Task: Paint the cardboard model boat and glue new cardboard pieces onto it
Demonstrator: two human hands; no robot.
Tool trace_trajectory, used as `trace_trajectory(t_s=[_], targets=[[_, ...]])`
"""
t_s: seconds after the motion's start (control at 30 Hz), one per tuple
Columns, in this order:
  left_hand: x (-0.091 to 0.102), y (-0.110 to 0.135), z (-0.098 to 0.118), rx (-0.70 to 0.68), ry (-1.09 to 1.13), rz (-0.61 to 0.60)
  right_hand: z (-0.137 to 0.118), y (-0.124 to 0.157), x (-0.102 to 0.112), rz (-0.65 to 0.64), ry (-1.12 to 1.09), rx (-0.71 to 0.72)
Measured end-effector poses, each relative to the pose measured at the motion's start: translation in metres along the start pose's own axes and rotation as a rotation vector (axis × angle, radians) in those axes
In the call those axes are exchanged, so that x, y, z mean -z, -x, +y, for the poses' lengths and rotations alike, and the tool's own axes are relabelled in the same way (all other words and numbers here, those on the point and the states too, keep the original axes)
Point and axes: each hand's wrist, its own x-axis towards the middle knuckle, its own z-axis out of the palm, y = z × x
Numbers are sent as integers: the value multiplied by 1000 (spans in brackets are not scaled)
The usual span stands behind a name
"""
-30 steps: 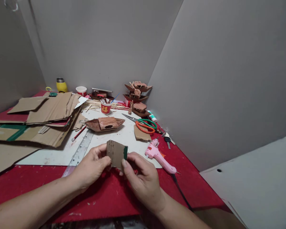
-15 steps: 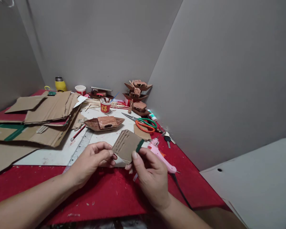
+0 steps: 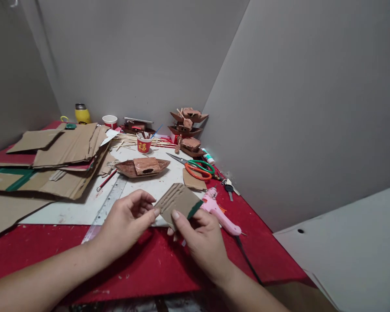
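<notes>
A small piece of cardboard (image 3: 181,200) with ridged creases and a dark green edge is held up above the table's front part. My right hand (image 3: 203,242) grips it from the right, thumb pressed on its face and fingers behind. At its left corner, my left hand (image 3: 130,221) pinches the edge between thumb and curled fingers. Something pale and narrow shows under my right hand, too small to name. Beyond the hands stands a brown model boat (image 3: 143,167) with a curved roof. Just right of my right hand lies a pink glue gun (image 3: 219,212).
Scissors (image 3: 195,168) lie on another cardboard piece (image 3: 194,181). Stacked cardboard sheets (image 3: 65,151) fill the left. A ruler (image 3: 107,206) and pencil (image 3: 106,180) lie beside them. Behind are a red paper cup (image 3: 144,144), sticks, more model boats (image 3: 188,130) and a yellow bottle (image 3: 82,114). Keys (image 3: 229,189) lie right.
The cardboard piece has tipped flatter and shifted slightly right and down. My right thumb has moved left onto its face; my left thumb now reaches further along its edge.
</notes>
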Motion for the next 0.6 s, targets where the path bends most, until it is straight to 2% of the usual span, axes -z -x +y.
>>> trace_trajectory(t_s=[0.17,0.3,0.43,0.6], targets=[[1,7,0,-271,-455,27,1,1,-1,-10,194,182],[3,10,-2,-360,-683,52,-1,2,-1,-20,286,324],[3,11,-4,-375,-772,-5,0,2,-3,-54,343,416],[1,12,-4,-344,-723,-27,2,2,-4,-69,351,517]])
